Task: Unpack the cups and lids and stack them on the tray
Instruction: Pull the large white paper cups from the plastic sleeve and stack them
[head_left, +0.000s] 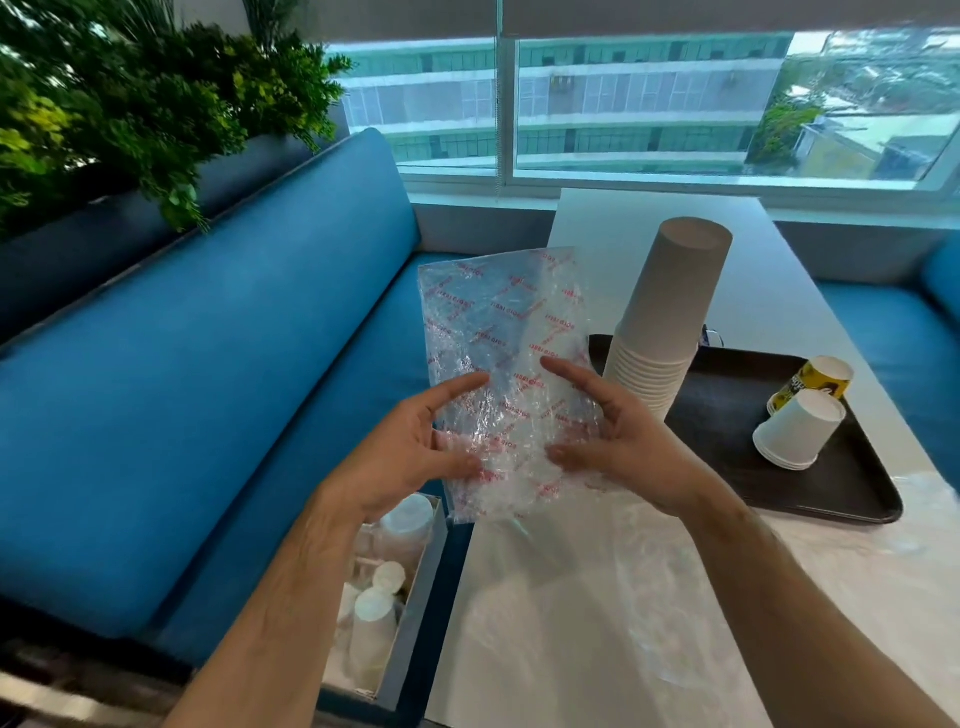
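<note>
Item: crinkled clear plastic bag with red printed lettering (501, 374), empty, held upright in the air over the near left edge of the white table (597, 623). Left hand (410, 447): grip pinching the bag's lower left part between thumb and curled fingers. Right hand (618, 441): grip likewise pinching the bag's lower right part, forefinger stretched across the plastic.

Item: black rectangular tray (727, 415), flat on the table, right of the bag. On its left end stands a tall stack of plain white paper cups (670, 312), mouths down, leaning slightly. Toward its right end lies a short stack of small white paper cups (797, 431) on its side, and just behind it a yellow printed paper cup (813, 382), also tipped over.

Item: open box (415, 587) beside the table's left edge, on the blue upholstered bench seat (208, 389), holding wrapped white cups and lids (379, 597).

Item: sheet of clear plastic (649, 597) lying on the near table.
</note>
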